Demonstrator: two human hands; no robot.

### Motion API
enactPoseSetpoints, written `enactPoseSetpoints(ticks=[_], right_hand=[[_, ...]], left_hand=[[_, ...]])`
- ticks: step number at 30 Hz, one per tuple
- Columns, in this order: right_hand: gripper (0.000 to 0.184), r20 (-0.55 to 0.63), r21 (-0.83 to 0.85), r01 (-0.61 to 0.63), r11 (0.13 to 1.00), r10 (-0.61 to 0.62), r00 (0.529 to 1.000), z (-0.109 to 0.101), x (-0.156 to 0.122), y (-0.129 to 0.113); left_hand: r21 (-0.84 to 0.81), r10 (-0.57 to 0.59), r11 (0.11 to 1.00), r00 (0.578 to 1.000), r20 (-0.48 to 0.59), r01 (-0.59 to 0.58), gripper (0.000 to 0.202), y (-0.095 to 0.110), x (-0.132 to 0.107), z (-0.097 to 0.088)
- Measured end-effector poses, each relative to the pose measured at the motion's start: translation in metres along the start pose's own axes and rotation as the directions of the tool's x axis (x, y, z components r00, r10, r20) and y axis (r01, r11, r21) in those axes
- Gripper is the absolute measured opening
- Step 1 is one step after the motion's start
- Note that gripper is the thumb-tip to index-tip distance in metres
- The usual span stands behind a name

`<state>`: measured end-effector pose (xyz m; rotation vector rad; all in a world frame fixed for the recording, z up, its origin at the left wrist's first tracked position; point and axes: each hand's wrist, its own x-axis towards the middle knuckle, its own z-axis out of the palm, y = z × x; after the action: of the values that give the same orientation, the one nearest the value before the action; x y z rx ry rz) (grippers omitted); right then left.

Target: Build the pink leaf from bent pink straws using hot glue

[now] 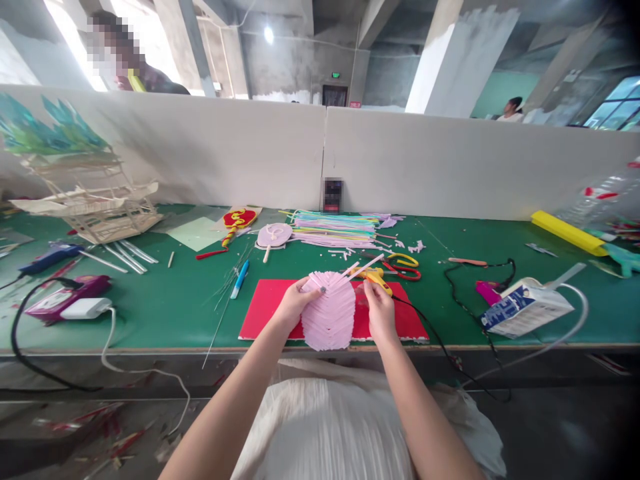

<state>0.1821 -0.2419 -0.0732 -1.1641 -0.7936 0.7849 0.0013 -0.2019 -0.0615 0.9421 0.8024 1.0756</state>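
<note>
My left hand grips the upper left edge of a pale pink piece woven from folded strips, its thumb on the front. The piece is held upright, rounded at the bottom, with loose strips sticking out at the upper right. Just right of it, my right hand is closed with fingertips pinched; what lies between them is too small to make out. Directly behind the right hand is a yellow glue gun with a black cord. Beneath everything lies a red board on the green tabletop.
Red and yellow scissors lie behind the board, before bundled coloured strips. A blue pen is at left, near a power strip. A carton stands right. A stick model stands far left; a white partition closes the back.
</note>
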Motion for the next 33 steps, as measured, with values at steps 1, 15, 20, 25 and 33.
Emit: enactPoseSetpoints(ticks=[1, 15, 20, 25, 33], right_hand=[[0.030, 0.001, -0.022, 0.001, 1.000, -0.001, 1.000, 0.000, 0.001, 0.001], [0.032, 0.178, -0.073, -0.052, 0.996, 0.065, 0.982, -0.001, 0.001, -0.006], [0.029, 0.248, -0.133, -0.021, 0.991, 0.054, 0.967, -0.002, 0.002, -0.003], [0.026, 0.239, -0.101, -0.045, 0.994, 0.068, 0.969, -0.002, 0.003, 0.002], [0.027, 0.241, -0.100, -0.044, 0.994, 0.067, 0.968, -0.004, 0.006, 0.010]], left_hand=[[0.005, -0.001, 1.000, 1.000, -0.002, 0.001, 0.051, 0.000, 0.000, 0.000], [0.166, 0.018, 0.986, 1.000, 0.001, -0.018, 0.052, -0.001, 0.001, 0.001], [0.193, 0.019, 0.981, 1.000, -0.001, -0.018, 0.055, -0.002, 0.001, 0.001], [0.201, 0.019, 0.979, 1.000, 0.017, -0.022, 0.053, -0.003, 0.002, -0.001], [0.218, 0.036, 0.975, 0.999, 0.012, -0.037, 0.050, -0.006, 0.004, -0.003]])
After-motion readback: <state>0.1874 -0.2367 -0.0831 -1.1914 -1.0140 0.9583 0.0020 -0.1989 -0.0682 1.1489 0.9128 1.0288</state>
